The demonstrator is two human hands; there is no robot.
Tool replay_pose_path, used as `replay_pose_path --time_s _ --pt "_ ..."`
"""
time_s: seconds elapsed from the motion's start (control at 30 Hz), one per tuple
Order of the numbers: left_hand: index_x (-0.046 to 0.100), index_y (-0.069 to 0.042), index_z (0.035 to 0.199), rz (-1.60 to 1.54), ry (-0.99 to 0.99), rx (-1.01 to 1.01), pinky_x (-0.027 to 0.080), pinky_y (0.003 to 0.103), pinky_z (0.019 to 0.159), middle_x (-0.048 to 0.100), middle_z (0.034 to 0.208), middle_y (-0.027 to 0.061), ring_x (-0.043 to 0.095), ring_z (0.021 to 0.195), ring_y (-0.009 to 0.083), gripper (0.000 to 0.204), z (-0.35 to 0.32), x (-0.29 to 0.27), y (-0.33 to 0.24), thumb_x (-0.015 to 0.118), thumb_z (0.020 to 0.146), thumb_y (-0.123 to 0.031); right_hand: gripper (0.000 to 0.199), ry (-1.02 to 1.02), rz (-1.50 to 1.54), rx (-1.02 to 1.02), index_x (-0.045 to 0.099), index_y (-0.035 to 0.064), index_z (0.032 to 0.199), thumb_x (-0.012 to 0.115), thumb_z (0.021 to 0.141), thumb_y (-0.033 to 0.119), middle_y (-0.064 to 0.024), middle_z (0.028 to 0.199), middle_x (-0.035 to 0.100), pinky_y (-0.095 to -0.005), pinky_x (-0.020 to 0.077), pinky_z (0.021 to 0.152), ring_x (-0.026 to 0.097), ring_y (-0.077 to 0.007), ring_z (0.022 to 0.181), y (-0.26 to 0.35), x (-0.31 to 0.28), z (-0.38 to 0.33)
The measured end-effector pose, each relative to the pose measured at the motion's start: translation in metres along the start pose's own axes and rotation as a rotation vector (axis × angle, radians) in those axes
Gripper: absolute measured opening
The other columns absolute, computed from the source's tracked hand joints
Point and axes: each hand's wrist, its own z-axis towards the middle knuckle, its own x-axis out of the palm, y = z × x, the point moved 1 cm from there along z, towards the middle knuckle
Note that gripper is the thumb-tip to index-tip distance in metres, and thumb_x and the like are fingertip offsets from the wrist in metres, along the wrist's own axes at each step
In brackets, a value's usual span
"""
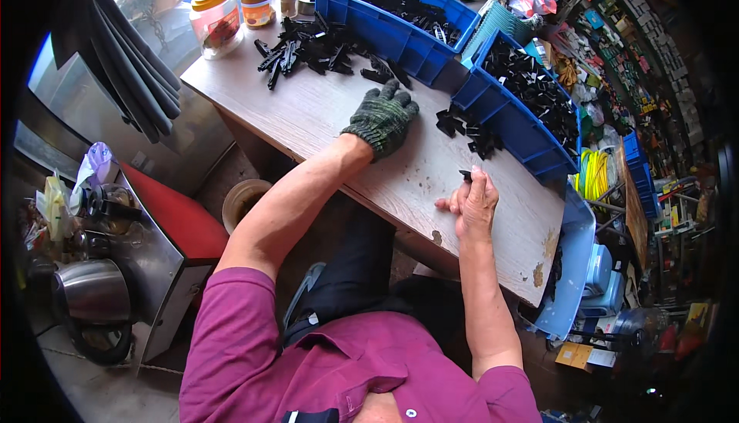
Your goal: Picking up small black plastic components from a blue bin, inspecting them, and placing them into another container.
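Observation:
My left hand (382, 117) wears a green knitted glove and rests flat on the pale wooden table (331, 119), fingers spread, just short of a loose black plastic part (377, 75). My bare right hand (475, 201) pinches a small black plastic part (466, 174) at its fingertips near the table's right side. A small heap of black parts (469, 134) lies just beyond it, against a blue bin (508, 127) full of the same parts. A bigger pile of black clips (308, 46) lies at the far left of the table.
A second blue bin (392, 34) with black pieces stands at the back. Two lidded jars (231, 13) stand at the far left corner. A steel kettle (88, 292) and a red-topped cabinet (173, 219) are to my left. Cluttered shelves fill the right.

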Motion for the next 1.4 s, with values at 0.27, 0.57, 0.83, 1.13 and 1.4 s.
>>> replay_pose_path --time_s 0.27,0.57,0.83,1.13,1.4 --pt "0.062 -0.011 0.116 -0.199 -0.027 0.048 0.046 0.053 0.085 0.065 0.110 0.0120 0.058 0.107 0.0374 0.030 0.000 -0.004 -0.010 0.059 0.088 -0.022 0.031 -0.051 -0.004 -0.016 0.044 0.0098 0.082 0.051 0.100 0.034 0.0020 0.045 0.030 -0.0402 0.0558 0.042 0.036 -0.0104 0.037 0.002 0.000 0.000" --pt "0.069 -0.013 0.098 -0.065 0.026 -0.052 0.045 0.052 0.083 0.065 0.104 0.0114 0.059 0.103 0.0339 0.018 -0.013 -0.011 -0.019 0.061 0.087 -0.024 0.029 -0.069 0.079 -0.022 0.044 0.0108 0.081 0.048 0.101 0.031 0.0022 0.047 0.030 -0.0402 0.0564 0.042 0.036 -0.0102 0.037 -0.002 0.000 0.002" --pt "0.067 -0.016 0.104 -0.075 0.091 0.082 0.047 0.051 0.080 0.064 0.106 0.0084 0.058 0.106 0.0337 0.022 -0.010 -0.012 -0.043 0.063 0.085 -0.027 0.031 -0.117 0.074 -0.023 0.043 0.0113 0.078 0.047 0.101 0.032 0.0022 0.047 0.030 -0.0404 0.0554 0.040 0.035 -0.0106 0.037 0.001 0.002 0.001" --pt "0.069 -0.015 0.104 -0.212 0.033 0.162 0.050 0.049 0.077 0.067 0.099 0.0095 0.061 0.096 0.0326 0.022 -0.009 -0.006 -0.065 0.063 0.086 -0.025 0.040 -0.215 0.099 -0.005 0.040 0.0133 0.068 0.047 0.100 0.037 0.0010 0.045 0.027 -0.0400 0.0529 0.042 0.035 -0.0129 0.038 0.000 0.000 0.001" --pt "0.068 -0.006 0.108 -0.792 0.014 0.016 0.054 0.043 0.076 0.070 0.098 0.0175 0.067 0.089 0.0375 0.021 -0.041 -0.015 -0.101 0.064 0.093 -0.021 0.035 -0.355 0.027 -0.115 0.049 0.0118 0.073 0.052 0.098 0.036 0.0001 0.048 0.038 -0.0291 0.0390 0.041 0.038 -0.0141 0.038 0.002 0.004 0.000"
